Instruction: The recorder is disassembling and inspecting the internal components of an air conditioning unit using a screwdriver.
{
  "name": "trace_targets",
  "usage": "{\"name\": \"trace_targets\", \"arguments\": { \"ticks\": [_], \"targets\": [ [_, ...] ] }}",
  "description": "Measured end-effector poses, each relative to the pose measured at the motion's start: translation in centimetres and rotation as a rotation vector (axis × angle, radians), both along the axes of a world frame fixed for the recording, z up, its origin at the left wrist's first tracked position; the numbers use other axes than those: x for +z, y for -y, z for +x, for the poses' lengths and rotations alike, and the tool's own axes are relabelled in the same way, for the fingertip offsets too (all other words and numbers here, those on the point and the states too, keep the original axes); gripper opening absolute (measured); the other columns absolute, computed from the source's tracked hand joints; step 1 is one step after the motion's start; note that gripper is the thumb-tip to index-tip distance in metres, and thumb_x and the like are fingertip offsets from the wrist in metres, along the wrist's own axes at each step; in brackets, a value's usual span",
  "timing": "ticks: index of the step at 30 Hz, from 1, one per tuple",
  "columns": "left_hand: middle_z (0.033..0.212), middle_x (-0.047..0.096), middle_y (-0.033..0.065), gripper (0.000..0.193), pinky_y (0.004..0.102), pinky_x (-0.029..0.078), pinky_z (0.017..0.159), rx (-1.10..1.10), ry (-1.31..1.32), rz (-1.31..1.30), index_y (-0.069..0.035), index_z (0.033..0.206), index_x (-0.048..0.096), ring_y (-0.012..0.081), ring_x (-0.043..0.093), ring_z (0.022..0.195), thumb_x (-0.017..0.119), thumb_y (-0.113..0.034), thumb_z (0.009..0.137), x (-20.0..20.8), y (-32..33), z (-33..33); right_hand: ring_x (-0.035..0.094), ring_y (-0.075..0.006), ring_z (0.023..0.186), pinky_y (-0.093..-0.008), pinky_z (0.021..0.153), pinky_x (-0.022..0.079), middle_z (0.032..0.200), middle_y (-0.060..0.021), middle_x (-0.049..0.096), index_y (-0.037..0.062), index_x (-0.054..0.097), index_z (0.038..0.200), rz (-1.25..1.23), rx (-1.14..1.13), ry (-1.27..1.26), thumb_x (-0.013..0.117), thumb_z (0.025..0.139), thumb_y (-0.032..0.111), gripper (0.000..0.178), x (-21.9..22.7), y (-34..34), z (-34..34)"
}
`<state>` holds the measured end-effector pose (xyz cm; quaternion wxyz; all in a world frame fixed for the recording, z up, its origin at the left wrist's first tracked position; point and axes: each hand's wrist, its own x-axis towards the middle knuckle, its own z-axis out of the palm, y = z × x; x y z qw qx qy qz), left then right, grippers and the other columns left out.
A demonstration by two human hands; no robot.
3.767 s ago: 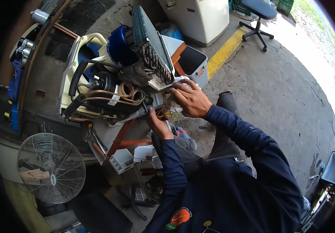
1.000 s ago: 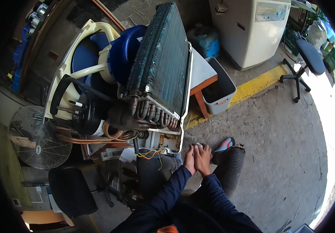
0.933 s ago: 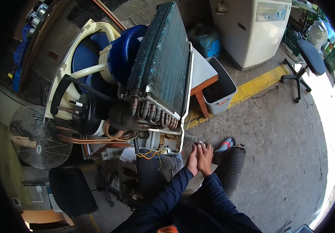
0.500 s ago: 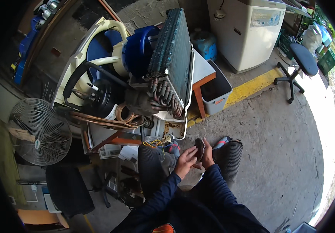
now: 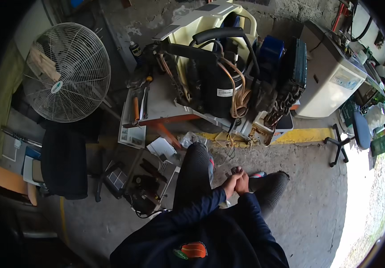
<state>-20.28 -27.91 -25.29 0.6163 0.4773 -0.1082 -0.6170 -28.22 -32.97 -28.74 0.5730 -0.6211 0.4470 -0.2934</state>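
Both my hands are together between my knees. My left hand (image 5: 231, 185) is closed and pressed against my right hand (image 5: 243, 182), whose fingers are curled too. A small dark end (image 5: 235, 169) pokes out at the top between them; the rest is hidden in the hands, so its kind cannot be made out. Beyond my knees, an opened air conditioner unit rests on a table, with a black compressor (image 5: 221, 89), bent copper pipes (image 5: 239, 100) and a finned coil (image 5: 299, 64). Loose thin wires (image 5: 231, 145) hang from its front.
A large floor fan (image 5: 67, 71) stands at the left, above a black chair (image 5: 64, 165). A tool box (image 5: 145, 190) sits on the floor by my left leg. Screwdrivers (image 5: 136, 109) lie on the table's left end. At the right are a washing machine (image 5: 330, 76) and a wheeled stool (image 5: 361, 129).
My view has swung to the left and shows more of the fan and tool box. My hands, previously apart around a dark brown piece, are now closed together, mostly covering it.
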Motion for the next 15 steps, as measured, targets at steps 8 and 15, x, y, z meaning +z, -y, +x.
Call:
{"name": "trace_targets", "arguments": {
  "ticks": [8, 15],
  "targets": [
    [0.130, 0.066, 0.0069, 0.042, 0.0319, 0.047, 0.094, -0.088, -0.202, -0.071, -0.008, 0.129, 0.066, 0.0176, 0.062, 0.113, 0.050, -0.039, 0.107, 6.2, -3.6, 4.6, 0.069, -0.0198, 0.088, -0.0333, 0.079, 0.053, 0.099, -0.0098, 0.074, 0.0061, 0.069, 0.122, 0.987, -0.239, 0.774, 0.046, 0.106, 0.055, 0.056, 1.8, 1.1, -2.1],
    [0.113, 0.066, 0.0049, 0.036, 0.0308, 0.044, 0.079, 0.048, -0.056, -0.003, -0.009, 0.116, 0.069, 0.0153, 0.059, 0.094, 0.054, -0.040, 0.103, 6.0, -0.6, 3.6, 0.070, -0.0215, 0.084, -0.0338, 0.080, 0.056, 0.097, -0.0131, 0.073, 0.0013, 0.070, 0.119, 0.921, -0.379, 0.632, 0.048, 0.108, 0.047, 0.052, 7.8, -4.6, 3.1]
  ]
}}
